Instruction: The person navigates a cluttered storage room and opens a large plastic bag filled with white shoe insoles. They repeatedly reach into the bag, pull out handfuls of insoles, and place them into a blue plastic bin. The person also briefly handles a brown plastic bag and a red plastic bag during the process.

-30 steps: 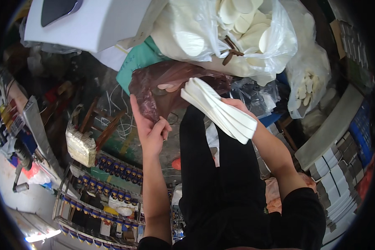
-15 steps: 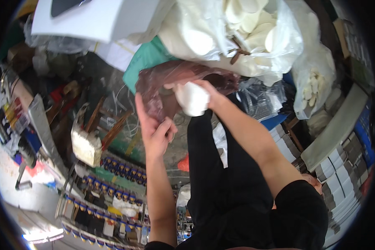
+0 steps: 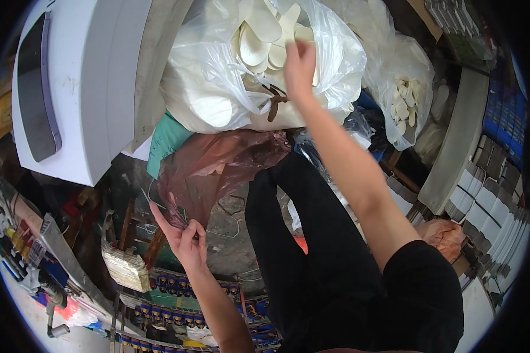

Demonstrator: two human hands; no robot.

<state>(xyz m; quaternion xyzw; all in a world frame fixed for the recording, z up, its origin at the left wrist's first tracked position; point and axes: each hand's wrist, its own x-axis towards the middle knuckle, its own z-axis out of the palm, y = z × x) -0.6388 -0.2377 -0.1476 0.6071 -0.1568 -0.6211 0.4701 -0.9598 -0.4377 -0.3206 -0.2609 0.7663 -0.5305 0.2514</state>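
Observation:
My left hand [image 3: 182, 235] pinches the lower edge of a thin reddish-brown plastic bag [image 3: 218, 167] that hangs in front of my black-trousered legs. My right hand [image 3: 299, 65] is stretched far forward into a big clear plastic bag [image 3: 218, 88] full of cream-white flat sole-shaped pieces [image 3: 259, 41]. Its fingers curl around the pieces at the bag's opening; whether it grips one I cannot tell. A brown tie hangs at that bag's side.
A white machine housing [image 3: 82, 88] with a dark panel stands at the left. A second clear bag of white pieces [image 3: 403, 88] lies at the right, beside stacked white and blue boxes [image 3: 489, 194]. Racks of small blue-capped items [image 3: 176, 288] sit below.
My right hand dropped the stack of white pieces into the reddish bag, then reached forward into the big clear bag. My left hand moved lower, still holding the bag's edge.

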